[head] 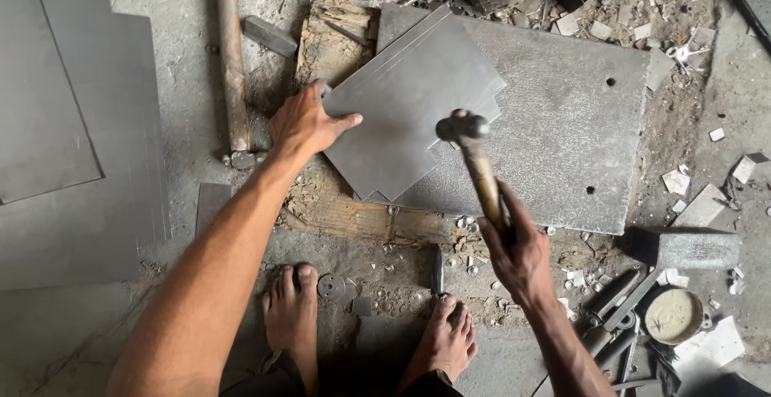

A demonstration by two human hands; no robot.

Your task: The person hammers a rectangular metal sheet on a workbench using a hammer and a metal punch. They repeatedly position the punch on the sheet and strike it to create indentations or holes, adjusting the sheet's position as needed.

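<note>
My left hand (307,122) presses down on the left corner of a stack of thin grey metal sheets (405,104), thumb laid across the top sheet. The stack lies turned like a diamond on a thick steel plate (562,124) with small holes. My right hand (518,252) grips the wooden handle of a ball-peen hammer (474,152). Its dark metal head hangs above the right side of the sheets. Both of my bare feet (293,317) stand on the ground below the plate.
Larger metal sheets (64,124) lie flat at the left. A rusty rod (231,60) runs up beside my left hand. A worn wooden board (361,216) sits under the plate. Metal scraps, tools, a steel block (683,246) and a round tin (673,315) clutter the right.
</note>
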